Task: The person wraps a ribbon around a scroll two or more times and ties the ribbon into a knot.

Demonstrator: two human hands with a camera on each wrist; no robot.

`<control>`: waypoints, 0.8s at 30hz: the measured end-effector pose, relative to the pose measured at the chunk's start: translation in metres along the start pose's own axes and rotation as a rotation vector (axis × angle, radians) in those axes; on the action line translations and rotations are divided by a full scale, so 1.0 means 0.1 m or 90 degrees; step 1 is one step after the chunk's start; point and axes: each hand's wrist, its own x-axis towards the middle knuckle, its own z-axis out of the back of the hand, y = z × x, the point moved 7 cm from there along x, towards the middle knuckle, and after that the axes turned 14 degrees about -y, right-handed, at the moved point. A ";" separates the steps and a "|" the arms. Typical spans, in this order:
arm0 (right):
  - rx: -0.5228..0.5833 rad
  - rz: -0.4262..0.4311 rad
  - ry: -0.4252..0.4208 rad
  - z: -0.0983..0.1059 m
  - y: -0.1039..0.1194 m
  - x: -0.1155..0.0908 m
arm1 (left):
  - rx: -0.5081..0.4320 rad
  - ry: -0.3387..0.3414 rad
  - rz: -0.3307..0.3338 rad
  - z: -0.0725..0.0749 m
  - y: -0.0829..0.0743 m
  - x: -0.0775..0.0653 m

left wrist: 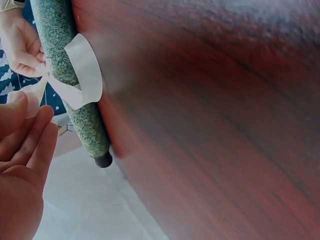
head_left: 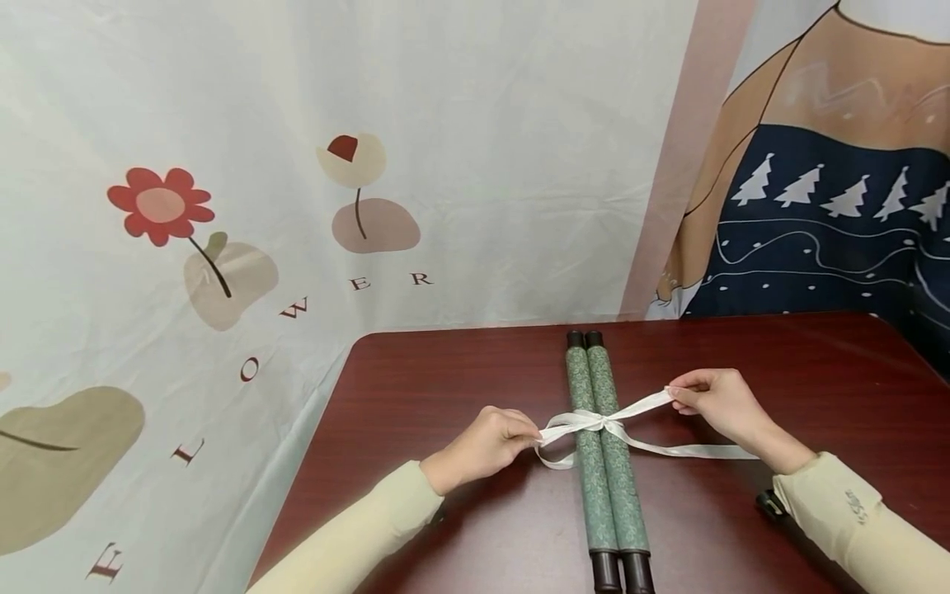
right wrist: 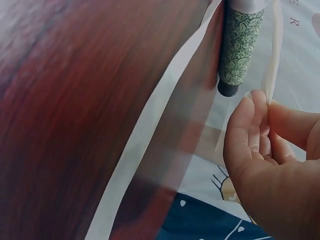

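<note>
Two green patterned scrolls (head_left: 610,462) with dark knobs at their ends lie side by side on the table. Around their middle goes a white ribbon (head_left: 596,421), gathered in a knot on top. My left hand (head_left: 486,443) pinches a length of the ribbon on the left side, between thumb and fingers. On the other side my right hand (head_left: 721,404) pinches another length, pulled up and out from the knot. Below the left hand a ribbon loop (left wrist: 92,70) hangs beside the scroll. One loose ribbon tail (right wrist: 142,130) runs to the right, passing under the right wrist.
The dark red wooden table (head_left: 430,371) reaches back to a pale printed curtain (head_left: 505,165) with flowers and letters. At the right the curtain shows a figure in navy with white trees (head_left: 824,223). A small black device (head_left: 772,505) sits at the right wrist.
</note>
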 end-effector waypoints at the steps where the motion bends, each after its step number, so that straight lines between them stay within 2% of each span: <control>1: -0.001 0.000 0.004 0.01 0.00 0.00 | 0.001 -0.006 0.002 0.01 0.00 0.00; 7: -0.010 0.009 0.014 0.07 0.01 0.02 | 0.009 -0.044 0.010 0.10 0.02 -0.01; 13: -0.055 0.051 -0.005 0.19 0.07 0.00 | 0.007 -0.101 0.009 0.26 0.02 -0.01; 19: -0.126 0.106 -0.050 0.40 0.13 -0.03 | 0.035 -0.202 0.008 0.57 0.05 -0.03; 24: -0.202 0.159 -0.091 0.60 0.17 -0.09 | 0.125 -0.284 0.029 0.89 0.11 -0.09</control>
